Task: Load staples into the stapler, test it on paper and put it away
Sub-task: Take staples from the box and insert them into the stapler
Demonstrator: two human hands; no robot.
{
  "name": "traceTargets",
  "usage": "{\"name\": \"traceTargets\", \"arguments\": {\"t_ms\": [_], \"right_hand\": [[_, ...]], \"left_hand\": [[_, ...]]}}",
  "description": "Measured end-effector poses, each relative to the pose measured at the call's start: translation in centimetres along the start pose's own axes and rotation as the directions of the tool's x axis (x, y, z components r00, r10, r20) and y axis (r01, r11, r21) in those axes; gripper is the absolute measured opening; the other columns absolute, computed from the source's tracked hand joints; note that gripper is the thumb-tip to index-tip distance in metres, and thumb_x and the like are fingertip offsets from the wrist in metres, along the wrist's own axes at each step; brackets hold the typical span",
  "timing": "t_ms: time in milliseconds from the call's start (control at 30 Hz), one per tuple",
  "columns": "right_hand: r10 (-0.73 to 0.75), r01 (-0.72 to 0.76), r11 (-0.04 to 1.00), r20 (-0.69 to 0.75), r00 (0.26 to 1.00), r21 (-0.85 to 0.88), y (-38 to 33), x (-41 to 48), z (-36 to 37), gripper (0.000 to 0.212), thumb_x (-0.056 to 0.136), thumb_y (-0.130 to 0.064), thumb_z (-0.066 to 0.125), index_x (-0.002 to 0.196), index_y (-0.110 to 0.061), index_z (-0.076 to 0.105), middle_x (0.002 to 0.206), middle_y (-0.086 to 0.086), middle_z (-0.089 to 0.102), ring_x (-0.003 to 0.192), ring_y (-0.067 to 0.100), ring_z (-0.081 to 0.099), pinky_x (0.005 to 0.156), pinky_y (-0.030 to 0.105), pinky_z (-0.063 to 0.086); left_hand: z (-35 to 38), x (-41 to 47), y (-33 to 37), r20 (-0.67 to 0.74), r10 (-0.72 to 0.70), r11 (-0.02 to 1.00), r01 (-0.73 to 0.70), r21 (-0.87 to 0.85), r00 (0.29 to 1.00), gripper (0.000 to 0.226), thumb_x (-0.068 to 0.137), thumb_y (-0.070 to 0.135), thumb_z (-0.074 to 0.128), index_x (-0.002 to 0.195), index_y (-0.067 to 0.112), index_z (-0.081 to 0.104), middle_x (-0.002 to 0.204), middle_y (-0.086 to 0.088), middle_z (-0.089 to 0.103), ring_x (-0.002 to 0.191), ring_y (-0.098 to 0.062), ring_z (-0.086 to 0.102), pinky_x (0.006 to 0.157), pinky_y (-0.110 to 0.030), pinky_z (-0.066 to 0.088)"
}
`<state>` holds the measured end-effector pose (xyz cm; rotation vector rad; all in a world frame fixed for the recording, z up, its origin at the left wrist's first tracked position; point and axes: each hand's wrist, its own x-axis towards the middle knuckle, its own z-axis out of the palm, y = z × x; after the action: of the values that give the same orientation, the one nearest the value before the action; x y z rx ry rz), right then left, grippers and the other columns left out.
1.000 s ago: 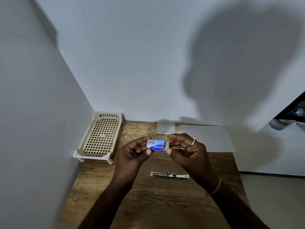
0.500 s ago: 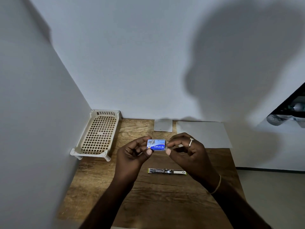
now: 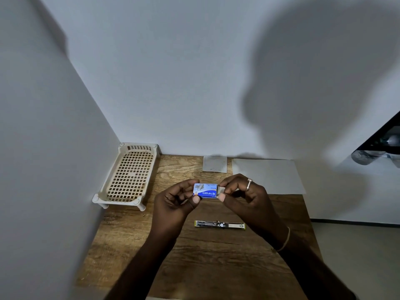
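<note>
Two hands, left hand (image 3: pixel 173 200) and right hand (image 3: pixel 244 195), pinch one staple box (image 3: pixel 205 190) (one stapler (image 3: pixel 219 224) below).

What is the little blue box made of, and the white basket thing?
The blue box looks like thin printed cardboard: flat folded faces, glossy printed lettering. The basket looks like moulded cream plastic: a smooth, even grid of holes and rounded corner legs.

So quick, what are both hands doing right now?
Left hand: closed on the blue staple box.
Right hand: pinching the box's inner tray.
</note>
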<state>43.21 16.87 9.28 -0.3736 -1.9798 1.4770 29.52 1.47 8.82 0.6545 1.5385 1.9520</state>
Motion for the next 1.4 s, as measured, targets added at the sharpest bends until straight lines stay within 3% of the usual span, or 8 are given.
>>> {"name": "traceTargets", "arguments": {"t_ms": [233,500,633,800,1033,1133,1233,1400], "right_hand": [[0.12,-0.125,0.989,0.065,0.991,0.077,-0.01,-0.12,-0.08,0.019,0.079,-0.025,0.078,0.086,-0.009,0.071,0.098,0.003,0.071,0.1,0.03,0.068,0.077,0.046,0.061],[0.053,-0.053,0.999,-0.002,0.999,-0.012,-0.02,-0.4,0.02,0.014,0.084,-0.018,0.077,0.097,-0.021,0.077,0.103,-0.004,0.072,0.093,0.021,0.071,0.074,0.023,0.057],[0.138,-0.138,0.99,-0.031,0.99,0.015,0.02,-0.64,0.13,0.022,0.082,-0.025,0.078,0.105,-0.025,0.075,0.097,-0.005,0.074,0.09,0.019,0.072,0.074,0.024,0.057],[0.238,-0.233,0.963,-0.021,0.971,0.139,0.18,-0.74,0.3,0.035,0.083,-0.005,0.08,0.114,-0.02,0.074,0.099,0.001,0.076,0.093,0.015,0.072,0.077,0.027,0.06],[0.282,-0.266,0.934,-0.036,0.959,0.238,0.17,-0.83,0.4,0.029,0.084,-0.001,0.077,0.11,-0.014,0.074,0.099,0.005,0.077,0.084,0.023,0.074,0.072,0.03,0.061],[0.155,-0.145,0.987,-0.178,0.972,0.07,0.1,-0.94,0.49,0.022,0.085,-0.007,0.077,0.103,-0.018,0.074,0.102,-0.003,0.076,0.091,0.018,0.074,0.074,0.029,0.061],[-0.048,0.022,0.99,-0.176,0.983,-0.142,-0.16,-0.94,0.53,0.014,0.086,-0.012,0.078,0.097,-0.02,0.076,0.103,-0.009,0.071,0.1,0.016,0.07,0.074,0.024,0.059],[-0.055,0.018,0.935,-0.095,0.994,-0.354,-0.12,-0.8,0.42,0.013,0.086,-0.016,0.079,0.098,-0.02,0.08,0.1,-0.009,0.07,0.098,0.012,0.066,0.071,0.03,0.057]], "left_hand": [[-0.01,0.12,-0.18,-0.008,-0.001,1.0,0.001,0.005,1.0,0.04,0.075,0.006,0.077,0.114,0.007,0.071,0.104,-0.011,0.078,0.101,-0.022,0.075,0.082,-0.027,0.058],[0.21,0.22,-0.45,-0.015,0.002,1.0,-0.002,0.011,1.0,0.037,0.079,-0.009,0.074,0.114,0.005,0.071,0.103,-0.01,0.079,0.098,-0.02,0.075,0.079,-0.024,0.057],[0.09,0.29,-0.54,-0.013,0.014,1.0,-0.014,0.024,1.0,0.037,0.081,-0.01,0.073,0.115,0.002,0.07,0.104,-0.011,0.079,0.099,-0.021,0.075,0.079,-0.025,0.058],[-0.06,0.21,-0.55,-0.012,0.02,0.999,-0.02,0.035,1.0,0.039,0.079,-0.006,0.075,0.117,0.003,0.07,0.104,-0.01,0.079,0.1,-0.022,0.075,0.079,-0.025,0.058],[-0.26,0.06,-0.5,0.004,0.05,0.995,-0.05,0.092,0.999,0.038,0.079,-0.01,0.076,0.113,0.007,0.072,0.103,-0.005,0.079,0.098,-0.02,0.076,0.079,-0.022,0.058],[-0.26,0.0,-0.43,0.004,0.062,0.992,-0.062,0.114,0.998,0.039,0.078,-0.01,0.077,0.111,0.009,0.073,0.103,-0.003,0.08,0.098,-0.019,0.076,0.079,-0.021,0.057],[-0.12,-0.12,-0.48,-0.003,0.055,0.994,-0.055,0.097,0.998,0.039,0.078,-0.011,0.076,0.11,0.011,0.073,0.101,-0.003,0.08,0.097,-0.018,0.076,0.078,-0.02,0.057],[-0.2,-0.32,-0.65,-0.009,0.05,0.996,-0.049,0.078,0.999,0.039,0.078,-0.009,0.077,0.111,0.011,0.073,0.102,-0.004,0.08,0.098,-0.02,0.076,0.079,-0.022,0.058]]}}
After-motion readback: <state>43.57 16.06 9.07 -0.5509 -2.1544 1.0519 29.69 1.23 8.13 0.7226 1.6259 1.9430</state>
